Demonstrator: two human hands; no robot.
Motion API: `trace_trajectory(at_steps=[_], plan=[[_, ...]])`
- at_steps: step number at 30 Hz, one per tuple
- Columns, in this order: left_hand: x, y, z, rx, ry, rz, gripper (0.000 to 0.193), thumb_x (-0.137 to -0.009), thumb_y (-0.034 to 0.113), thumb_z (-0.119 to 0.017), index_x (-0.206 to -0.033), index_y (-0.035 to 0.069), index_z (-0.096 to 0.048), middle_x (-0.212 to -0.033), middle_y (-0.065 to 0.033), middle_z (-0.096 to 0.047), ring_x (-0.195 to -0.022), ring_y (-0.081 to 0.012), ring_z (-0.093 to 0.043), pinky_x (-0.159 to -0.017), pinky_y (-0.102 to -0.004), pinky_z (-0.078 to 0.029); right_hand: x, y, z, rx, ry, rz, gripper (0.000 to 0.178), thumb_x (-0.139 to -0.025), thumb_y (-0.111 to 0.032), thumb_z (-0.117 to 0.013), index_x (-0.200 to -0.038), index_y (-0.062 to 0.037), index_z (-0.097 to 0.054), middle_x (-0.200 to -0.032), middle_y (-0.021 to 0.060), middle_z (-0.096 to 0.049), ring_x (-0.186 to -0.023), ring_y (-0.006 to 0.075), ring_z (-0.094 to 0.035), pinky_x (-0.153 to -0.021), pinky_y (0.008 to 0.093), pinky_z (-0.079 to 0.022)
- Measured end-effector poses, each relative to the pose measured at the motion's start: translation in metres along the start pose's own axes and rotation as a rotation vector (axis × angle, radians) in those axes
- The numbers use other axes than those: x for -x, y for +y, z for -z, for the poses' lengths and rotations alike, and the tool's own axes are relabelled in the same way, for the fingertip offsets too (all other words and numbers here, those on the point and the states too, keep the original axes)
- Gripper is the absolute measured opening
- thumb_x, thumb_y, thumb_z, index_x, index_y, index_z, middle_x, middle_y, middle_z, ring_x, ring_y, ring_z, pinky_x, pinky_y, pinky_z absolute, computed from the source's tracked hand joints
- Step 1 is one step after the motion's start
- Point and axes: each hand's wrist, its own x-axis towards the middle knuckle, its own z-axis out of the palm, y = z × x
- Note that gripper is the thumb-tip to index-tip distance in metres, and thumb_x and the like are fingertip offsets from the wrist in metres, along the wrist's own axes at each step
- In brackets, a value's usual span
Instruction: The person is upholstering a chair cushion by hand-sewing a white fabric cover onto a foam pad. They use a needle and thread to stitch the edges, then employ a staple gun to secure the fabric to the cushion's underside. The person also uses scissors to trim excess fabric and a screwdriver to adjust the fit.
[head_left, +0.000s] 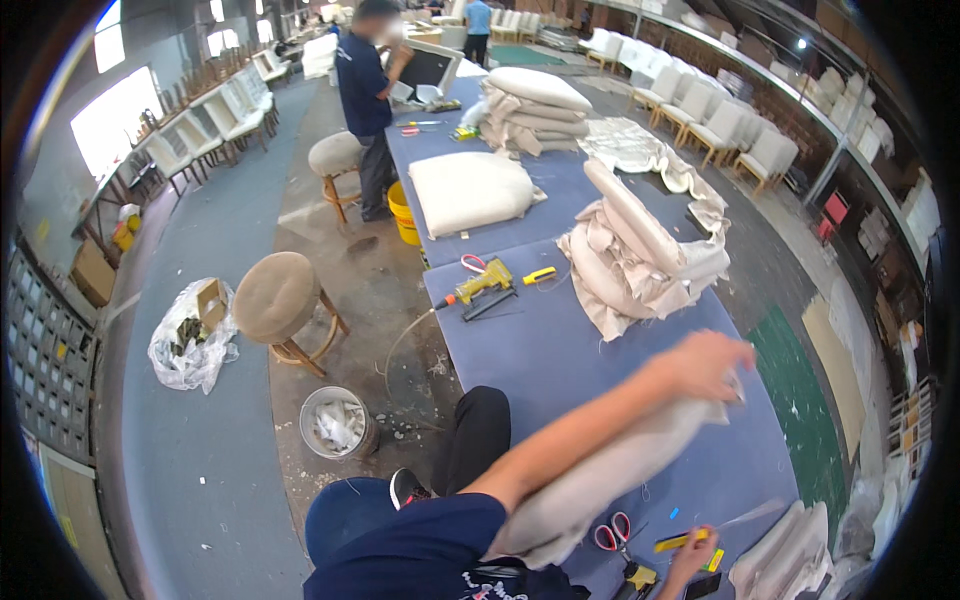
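The left hand [705, 365] grips a beige cushion cover [600, 470] held over the blue surface [560, 350]. The right hand [690, 553] seems closed on a yellow tool [682, 541] beside red scissors [612, 533]. On the floor, a metal bucket [338, 423] holds pale scraps, and a plastic bag [190, 335] holds cardboard.

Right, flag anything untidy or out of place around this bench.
Small debris lies scattered on the floor beside the metal bucket. The stack of beige covers on the blue table slumps unevenly. Nothing else stands out.
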Motion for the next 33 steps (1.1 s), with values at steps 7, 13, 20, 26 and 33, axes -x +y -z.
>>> trace_trajectory(at_steps=[7, 13, 20, 26, 33], plan=[[0.109, -0.024, 0.134, -0.511, 0.180, 0.602, 0.068, -0.066, 0.046, -0.084, -0.120, 0.006, -0.070, -0.111, -0.0201, -0.072, -0.109, -0.0369, -0.068, -0.095, -0.0455, -0.053, 0.022, 0.091, -0.075, 0.464, -0.193, 0.184, 0.041, -0.087, -0.020, -0.077, -0.121, -0.0050, -0.060, -0.096, 0.0162, -0.068, -0.084, 0.0339, -0.068, -0.071, 0.0443, -0.053], [0.075, -0.077, 0.118, -0.681, 0.263, 0.751, 0.052, -0.068, 0.034, -0.081, -0.107, 0.003, -0.068, -0.110, -0.0233, -0.071, -0.102, -0.0423, -0.069, -0.086, -0.0534, -0.054, 0.006, 0.001, -0.089, 0.706, -0.402, 0.129, 0.056, -0.083, -0.020, -0.079, -0.134, -0.0067, -0.057, -0.106, 0.0191, -0.070, -0.096, 0.0401, -0.068, -0.081, 0.0491, -0.054], [-0.019, -0.127, 0.081, -0.690, 0.285, 0.715, 0.046, -0.070, 0.025, -0.079, -0.109, 0.004, -0.067, -0.109, -0.0226, -0.070, -0.103, -0.0416, -0.069, -0.088, -0.0511, -0.055, 0.062, -0.122, -0.085, -0.330, -0.632, 0.057, 0.085, -0.079, -0.038, -0.084, -0.148, -0.0049, -0.047, -0.144, 0.0219, -0.052, -0.114, 0.0346, -0.063, -0.096, 0.0448, -0.052], [-0.040, -0.116, 0.041, -0.698, 0.312, 0.640, 0.042, -0.070, 0.028, -0.080, -0.103, 0.004, -0.069, -0.102, -0.0217, -0.072, -0.100, -0.0419, -0.070, -0.086, -0.0505, -0.056, 0.119, -0.228, -0.081, -0.230, -0.413, 0.806, 0.097, -0.060, -0.043, -0.094, -0.144, -0.0151, -0.055, -0.143, 0.0268, -0.047, -0.130, 0.0457, -0.049, -0.109, 0.0540, -0.042], [0.005, -0.107, 0.081, -0.617, 0.316, 0.664, 0.046, -0.067, 0.040, -0.080, -0.100, 0.009, -0.075, -0.101, -0.0196, -0.074, -0.097, -0.0392, -0.071, -0.084, -0.0484, -0.057, 0.115, -0.246, -0.096, 0.085, -0.392, 0.992, 0.089, -0.051, -0.036, -0.091, -0.135, -0.0321, -0.064, -0.139, 0.0213, -0.049, -0.130, 0.0358, -0.050, -0.108, 0.0572, -0.042]])
